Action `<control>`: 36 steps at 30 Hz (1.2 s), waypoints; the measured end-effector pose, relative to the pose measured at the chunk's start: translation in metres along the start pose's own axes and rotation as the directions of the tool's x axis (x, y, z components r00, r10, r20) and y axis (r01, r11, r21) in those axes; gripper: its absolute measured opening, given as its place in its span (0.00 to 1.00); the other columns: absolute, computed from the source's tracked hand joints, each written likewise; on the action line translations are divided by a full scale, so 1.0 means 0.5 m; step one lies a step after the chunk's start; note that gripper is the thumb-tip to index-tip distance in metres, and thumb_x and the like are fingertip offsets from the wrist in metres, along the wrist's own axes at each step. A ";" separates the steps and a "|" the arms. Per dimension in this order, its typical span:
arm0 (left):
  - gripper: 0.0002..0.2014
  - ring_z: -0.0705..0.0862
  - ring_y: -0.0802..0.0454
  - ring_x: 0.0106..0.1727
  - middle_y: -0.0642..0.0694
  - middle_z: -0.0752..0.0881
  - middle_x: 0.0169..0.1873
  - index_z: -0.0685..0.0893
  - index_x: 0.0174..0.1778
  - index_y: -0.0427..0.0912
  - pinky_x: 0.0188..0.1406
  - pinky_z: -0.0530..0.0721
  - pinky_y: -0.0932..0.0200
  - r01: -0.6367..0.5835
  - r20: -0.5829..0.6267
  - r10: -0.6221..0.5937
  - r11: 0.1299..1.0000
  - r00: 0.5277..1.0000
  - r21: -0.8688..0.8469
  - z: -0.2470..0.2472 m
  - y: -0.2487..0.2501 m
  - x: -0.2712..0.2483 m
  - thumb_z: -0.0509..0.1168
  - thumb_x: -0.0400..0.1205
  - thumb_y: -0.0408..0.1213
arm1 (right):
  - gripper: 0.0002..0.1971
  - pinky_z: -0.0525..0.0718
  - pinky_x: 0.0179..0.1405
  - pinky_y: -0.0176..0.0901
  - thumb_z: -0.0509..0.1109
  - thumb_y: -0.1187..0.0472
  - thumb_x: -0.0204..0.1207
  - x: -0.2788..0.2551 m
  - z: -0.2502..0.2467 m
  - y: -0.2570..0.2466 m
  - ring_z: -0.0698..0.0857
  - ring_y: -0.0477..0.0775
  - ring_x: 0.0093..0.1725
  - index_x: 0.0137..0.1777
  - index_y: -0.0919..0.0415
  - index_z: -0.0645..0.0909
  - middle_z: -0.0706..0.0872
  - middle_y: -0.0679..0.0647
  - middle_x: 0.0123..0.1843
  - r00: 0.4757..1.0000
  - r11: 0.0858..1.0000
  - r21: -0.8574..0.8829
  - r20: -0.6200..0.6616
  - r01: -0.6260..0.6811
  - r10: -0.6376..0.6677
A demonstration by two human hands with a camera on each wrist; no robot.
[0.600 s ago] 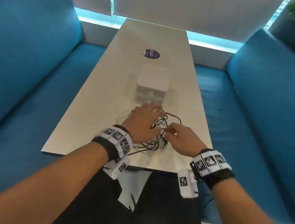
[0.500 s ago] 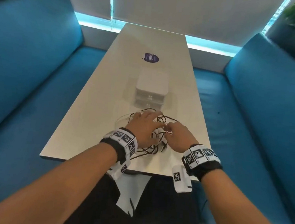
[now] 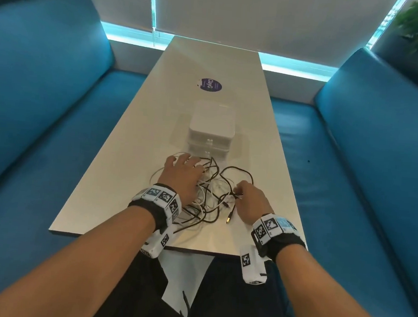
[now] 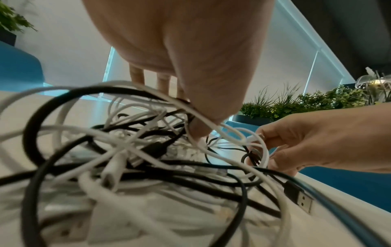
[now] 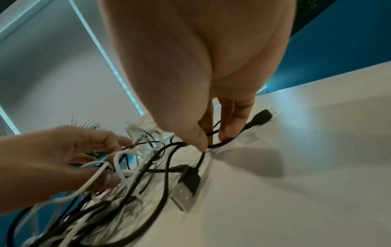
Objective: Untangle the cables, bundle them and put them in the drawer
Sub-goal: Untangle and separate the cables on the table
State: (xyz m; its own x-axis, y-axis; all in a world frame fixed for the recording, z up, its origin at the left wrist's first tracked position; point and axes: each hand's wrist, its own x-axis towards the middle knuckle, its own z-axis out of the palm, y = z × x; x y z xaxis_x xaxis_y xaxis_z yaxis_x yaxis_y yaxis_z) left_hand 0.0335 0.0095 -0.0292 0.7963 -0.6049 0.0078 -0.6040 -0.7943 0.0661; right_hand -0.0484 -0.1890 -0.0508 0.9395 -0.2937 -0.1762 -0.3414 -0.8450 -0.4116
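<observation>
- Cables [image 3: 209, 196]: black and white tangle, lower centre of the bench [image 3: 127, 156].
- Left hand [image 3: 183, 179]: fingers spread, thumb hooked under white strands.
- Right hand [image 3: 249, 200]: pinches a black cable [image 5: 220, 144].
- Drawer unit [image 3: 212, 128]: centre frame, shut.

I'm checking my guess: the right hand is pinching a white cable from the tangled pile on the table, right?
Not quite. The right hand pinches a thin black cable, not a white one, from the tangled pile of black and white cables on the pale table. The right wrist view shows it.
</observation>
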 end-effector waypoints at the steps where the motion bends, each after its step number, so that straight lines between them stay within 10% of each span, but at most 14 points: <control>1: 0.23 0.56 0.43 0.85 0.47 0.63 0.84 0.76 0.70 0.48 0.82 0.55 0.37 0.014 0.015 -0.014 1.000 1.000 0.005 -0.004 0.000 0.002 0.67 0.77 0.41 | 0.14 0.80 0.64 0.50 0.65 0.64 0.82 0.002 0.001 -0.001 0.82 0.57 0.63 0.66 0.56 0.78 0.83 0.54 0.65 1.000 1.000 0.004 0.005 0.017 -0.017; 8: 0.29 0.56 0.46 0.85 0.48 0.58 0.85 0.71 0.71 0.48 0.85 0.53 0.43 -0.170 -0.165 0.134 0.959 0.977 -0.226 -0.029 0.042 0.000 0.67 0.73 0.44 | 0.19 0.81 0.62 0.52 0.67 0.66 0.78 0.016 0.010 -0.024 0.83 0.60 0.61 0.68 0.57 0.75 0.77 0.58 0.66 0.997 0.997 0.002 0.010 0.073 -0.073; 13: 0.31 0.58 0.48 0.86 0.50 0.70 0.81 0.63 0.84 0.55 0.84 0.54 0.40 -0.282 0.024 0.287 0.951 0.958 -0.125 0.000 0.068 -0.001 0.60 0.83 0.53 | 0.22 0.82 0.62 0.54 0.68 0.68 0.77 0.013 0.016 -0.039 0.82 0.61 0.61 0.71 0.58 0.72 0.74 0.59 0.66 0.999 0.997 0.065 -0.004 0.040 -0.040; 22: 0.27 0.61 0.40 0.81 0.51 0.75 0.74 0.75 0.75 0.62 0.79 0.55 0.33 -0.151 0.117 0.135 0.978 0.984 0.145 0.034 0.028 0.012 0.59 0.79 0.61 | 0.17 0.83 0.54 0.51 0.65 0.71 0.74 0.004 -0.016 -0.005 0.82 0.58 0.49 0.59 0.54 0.74 0.70 0.52 0.64 0.996 0.997 0.019 -0.062 0.069 -0.068; 27: 0.26 0.61 0.39 0.81 0.50 0.75 0.73 0.76 0.73 0.62 0.79 0.52 0.31 -0.117 0.126 0.100 0.983 0.987 0.138 0.032 0.028 0.014 0.59 0.78 0.61 | 0.14 0.79 0.59 0.44 0.72 0.54 0.75 0.006 -0.025 0.005 0.80 0.54 0.59 0.59 0.51 0.81 0.78 0.50 0.61 0.980 0.978 -0.176 0.185 0.111 -0.077; 31: 0.27 0.63 0.37 0.78 0.47 0.75 0.72 0.78 0.71 0.57 0.79 0.49 0.29 -0.058 0.158 0.022 0.973 0.987 0.225 0.015 0.023 0.016 0.58 0.77 0.62 | 0.12 0.84 0.61 0.53 0.65 0.59 0.81 0.007 -0.022 -0.008 0.85 0.58 0.57 0.61 0.52 0.83 0.85 0.54 0.60 0.984 0.940 -0.323 0.165 0.113 -0.061; 36: 0.30 0.57 0.42 0.84 0.48 0.68 0.79 0.68 0.78 0.50 0.82 0.48 0.32 -0.107 0.017 0.106 0.971 0.994 0.213 0.003 0.031 0.016 0.64 0.78 0.45 | 0.07 0.86 0.52 0.49 0.65 0.52 0.82 0.018 -0.018 -0.017 0.86 0.56 0.48 0.55 0.42 0.84 0.87 0.53 0.52 0.990 0.990 -0.090 0.097 0.113 -0.104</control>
State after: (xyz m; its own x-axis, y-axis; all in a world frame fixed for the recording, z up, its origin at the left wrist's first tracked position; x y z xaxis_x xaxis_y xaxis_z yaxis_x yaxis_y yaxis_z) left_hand 0.0306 -0.0078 -0.0297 0.7270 -0.6866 -0.0021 -0.6792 -0.7187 -0.1491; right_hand -0.0369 -0.1886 -0.0409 0.9627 -0.1596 -0.2185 -0.2294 -0.9095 -0.3466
